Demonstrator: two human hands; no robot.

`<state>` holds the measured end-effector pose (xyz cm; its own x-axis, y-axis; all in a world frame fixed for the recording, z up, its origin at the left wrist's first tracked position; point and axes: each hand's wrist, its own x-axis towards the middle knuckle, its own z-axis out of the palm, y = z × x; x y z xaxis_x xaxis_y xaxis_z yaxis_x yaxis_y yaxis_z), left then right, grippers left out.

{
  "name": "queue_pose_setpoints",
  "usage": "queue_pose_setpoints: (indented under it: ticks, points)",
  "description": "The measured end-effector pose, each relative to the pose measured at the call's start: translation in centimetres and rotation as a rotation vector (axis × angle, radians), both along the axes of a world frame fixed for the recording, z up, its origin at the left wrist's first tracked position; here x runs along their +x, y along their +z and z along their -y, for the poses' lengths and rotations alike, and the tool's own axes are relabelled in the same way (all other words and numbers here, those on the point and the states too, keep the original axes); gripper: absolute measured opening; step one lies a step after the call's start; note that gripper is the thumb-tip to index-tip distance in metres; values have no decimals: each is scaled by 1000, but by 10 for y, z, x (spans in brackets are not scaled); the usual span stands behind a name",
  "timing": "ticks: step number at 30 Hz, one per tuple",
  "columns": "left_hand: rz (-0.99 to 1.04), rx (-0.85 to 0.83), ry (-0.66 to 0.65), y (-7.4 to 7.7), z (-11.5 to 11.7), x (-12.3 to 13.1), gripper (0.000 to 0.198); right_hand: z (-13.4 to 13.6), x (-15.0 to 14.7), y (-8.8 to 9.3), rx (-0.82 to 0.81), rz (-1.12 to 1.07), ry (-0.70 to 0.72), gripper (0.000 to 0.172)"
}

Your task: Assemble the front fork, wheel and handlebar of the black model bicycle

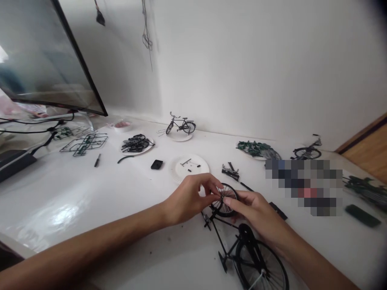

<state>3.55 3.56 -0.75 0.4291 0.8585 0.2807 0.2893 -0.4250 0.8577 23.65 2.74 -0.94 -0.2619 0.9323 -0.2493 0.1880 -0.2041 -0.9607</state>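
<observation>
A black model bicycle (222,237) lies at an angle on the white table, its spoked front wheel (231,191) raised between my hands and its rear wheel (273,268) close to me. My left hand (193,197) is closed in a pinch at the front wheel's hub; what is between thumb and fingertip is too small to make out. From the other side, my right hand (252,207) grips the front wheel, thumb near the hub and the other fingers partly hidden behind the wheel.
A paper plate (173,171) with small parts lies just beyond my hands. Farther back are a finished model bicycle (183,125), a plate of black parts (137,143), green parts (254,149) and sprue frames (84,144). A screwdriver (97,160) lies left, near the monitor (48,52).
</observation>
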Motion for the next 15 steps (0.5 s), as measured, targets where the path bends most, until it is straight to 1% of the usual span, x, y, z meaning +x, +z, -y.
queue_pose_setpoints:
  ticks: [2,4,7,9,12,15]
  points:
    - [-17,19,0,2,-1,-3,9,0,0,0,-19,-15,-24,22]
    - [-68,43,-37,6,-3,-10,8,0,2,0,-40,-59,-37,23]
    - [-225,83,-174,13,-9,-27,12,-2,7,-2,-71,-144,-18,24]
    - [-339,120,-241,16,-13,-38,13,-3,11,-4,-92,-179,-5,24]
    - [-464,168,-279,20,-16,-50,14,-5,15,-6,-120,-207,1,24]
    - [-587,163,-320,24,-15,-58,14,-7,17,-6,-130,-233,16,23]
